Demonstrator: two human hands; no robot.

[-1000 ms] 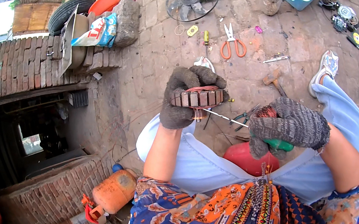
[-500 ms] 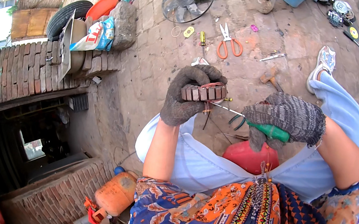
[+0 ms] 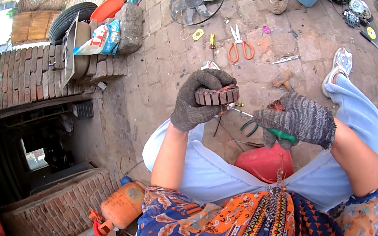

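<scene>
I hold the slotted metal core [image 3: 216, 96] in my left hand [image 3: 192, 104], its gloved fingers clamped over the far side and round the left end. Taking the orange-handled scissors [image 3: 238, 41] as my mark, the core is on my side of them, almost straight toward my body. The fingers of my right hand [image 3: 303, 117] are wrapped round the green-handled screwdriver [image 3: 281, 134], also nearer me than the scissors but off to their right. Its shaft runs leftward to the core's lower edge; I cannot tell exactly where the tip bears. Reddish wire strands [image 3: 276, 105] show by my right glove.

To do this well, I judge, my left fingers should brace the core against twisting and avoid the shaft's line, since a slip could drive the tip into the glove. Short, controlled pushes would suit better than jabs, sparing the metal and not snagging loose strands.
</scene>
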